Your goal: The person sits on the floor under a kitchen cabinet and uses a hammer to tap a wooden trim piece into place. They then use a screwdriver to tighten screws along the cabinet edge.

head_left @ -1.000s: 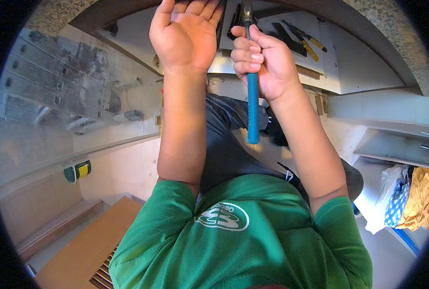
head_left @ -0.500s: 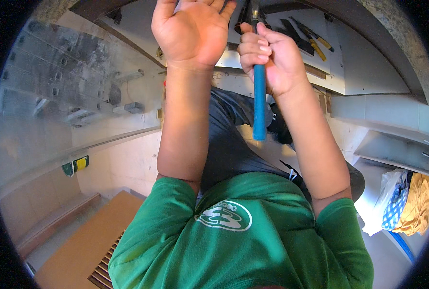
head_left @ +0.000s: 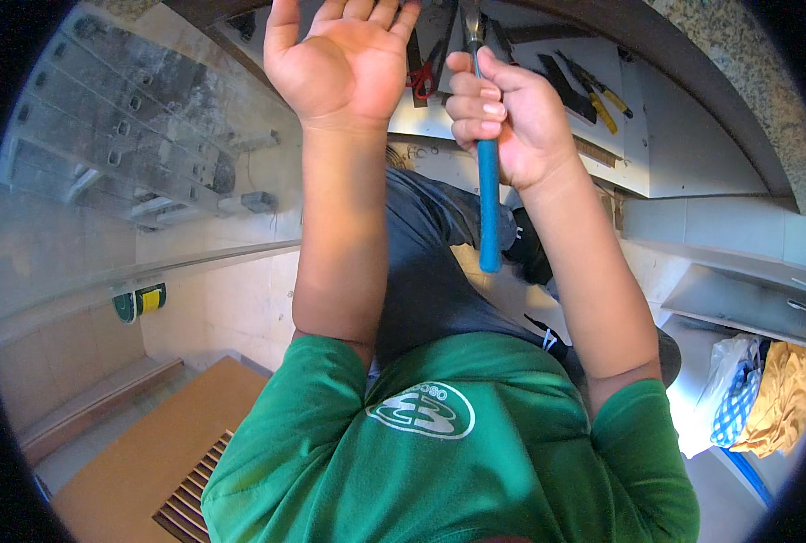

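Note:
My right hand (head_left: 516, 122) is closed around the blue grip of a hammer (head_left: 489, 213). The hammer points away from me, its metal end running up to the top edge of the view, where its shape is only partly visible. To its left, my left hand (head_left: 340, 77) is raised, palm toward me, with fingers apart and nothing on the palm; its fingertips reach the top edge. Red-handled scissors (head_left: 424, 80) lie on the board between the two hands. Beyond my right hand are yellow-handled pliers (head_left: 606, 104) beside a dark flat tool (head_left: 570, 86).
A stone-topped edge (head_left: 765, 100) curves over the far right. On the left stands a dusty glass sheet (head_left: 86, 244), with a green and yellow spool (head_left: 141, 301) near it. A brown board (head_left: 150, 443) is at lower left; bags and mustard cloth (head_left: 783, 398) hang at right.
My left hand has shifted slightly left and up in the view. The red scissor handles now show beside it. My right hand keeps its hold on the hammer, almost unmoved.

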`<control>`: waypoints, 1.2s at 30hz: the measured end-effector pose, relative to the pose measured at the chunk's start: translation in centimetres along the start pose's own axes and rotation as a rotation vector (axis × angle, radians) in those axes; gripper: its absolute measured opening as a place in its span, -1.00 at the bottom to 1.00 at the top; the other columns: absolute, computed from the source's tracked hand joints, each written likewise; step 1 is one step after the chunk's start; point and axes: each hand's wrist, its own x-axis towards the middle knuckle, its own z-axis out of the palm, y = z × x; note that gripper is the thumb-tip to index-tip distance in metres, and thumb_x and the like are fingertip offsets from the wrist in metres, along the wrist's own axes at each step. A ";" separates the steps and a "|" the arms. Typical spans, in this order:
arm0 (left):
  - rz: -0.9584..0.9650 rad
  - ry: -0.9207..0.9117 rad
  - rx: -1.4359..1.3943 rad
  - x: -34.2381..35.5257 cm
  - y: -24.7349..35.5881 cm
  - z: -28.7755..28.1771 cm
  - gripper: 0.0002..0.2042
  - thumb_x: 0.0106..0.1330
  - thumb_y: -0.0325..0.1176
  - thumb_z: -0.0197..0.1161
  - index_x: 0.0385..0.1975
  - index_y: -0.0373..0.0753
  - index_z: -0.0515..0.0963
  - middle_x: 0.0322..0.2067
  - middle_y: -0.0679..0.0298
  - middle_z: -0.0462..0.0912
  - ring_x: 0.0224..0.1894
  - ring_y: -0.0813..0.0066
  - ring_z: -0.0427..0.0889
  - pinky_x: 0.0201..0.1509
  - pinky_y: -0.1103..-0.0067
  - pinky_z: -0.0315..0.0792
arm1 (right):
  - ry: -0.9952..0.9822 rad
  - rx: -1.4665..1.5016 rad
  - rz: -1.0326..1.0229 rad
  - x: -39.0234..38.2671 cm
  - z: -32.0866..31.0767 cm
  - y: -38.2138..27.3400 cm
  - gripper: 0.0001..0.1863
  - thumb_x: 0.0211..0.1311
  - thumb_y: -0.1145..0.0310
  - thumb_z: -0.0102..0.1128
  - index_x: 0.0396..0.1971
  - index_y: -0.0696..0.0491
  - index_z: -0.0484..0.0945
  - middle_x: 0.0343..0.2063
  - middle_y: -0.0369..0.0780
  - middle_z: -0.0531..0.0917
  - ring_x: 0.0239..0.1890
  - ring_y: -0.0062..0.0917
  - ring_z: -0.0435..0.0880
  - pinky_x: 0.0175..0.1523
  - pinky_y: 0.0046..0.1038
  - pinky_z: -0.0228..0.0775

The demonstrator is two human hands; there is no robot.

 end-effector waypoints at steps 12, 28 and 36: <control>0.018 -0.022 -0.007 0.6 2.5 -1.2 -0.25 0.38 0.10 0.14 0.33 -0.40 0.15 0.38 -0.10 0.22 0.47 -0.07 0.12 0.59 0.10 -0.14 | 0.067 -0.089 -0.007 1.1 0.0 1.6 -0.69 0.60 0.20 -0.15 -0.20 0.16 0.41 -0.66 -0.41 0.26 -0.64 -0.69 0.24 -0.55 -0.61 0.17; 0.220 0.038 0.042 0.9 6.1 -1.3 -0.18 0.40 0.03 0.10 0.44 -0.45 -0.04 0.48 -0.10 0.03 0.55 -0.03 -0.05 0.62 0.11 -0.26 | -0.019 -0.020 0.038 3.3 0.9 2.2 -0.73 0.59 0.23 -0.12 -0.19 0.16 0.39 -0.65 -0.40 0.27 -0.64 -0.69 0.25 -0.55 -0.61 0.18; 0.161 -0.009 -0.023 1.3 7.9 -2.3 -0.11 0.40 0.05 0.10 0.50 -0.42 -0.16 0.53 -0.05 -0.08 0.59 -0.01 -0.17 0.63 0.12 -0.32 | -0.010 -0.118 0.043 4.0 1.3 3.4 -0.72 0.60 0.22 -0.15 -0.17 0.15 0.40 -0.66 -0.41 0.26 -0.64 -0.68 0.24 -0.55 -0.60 0.19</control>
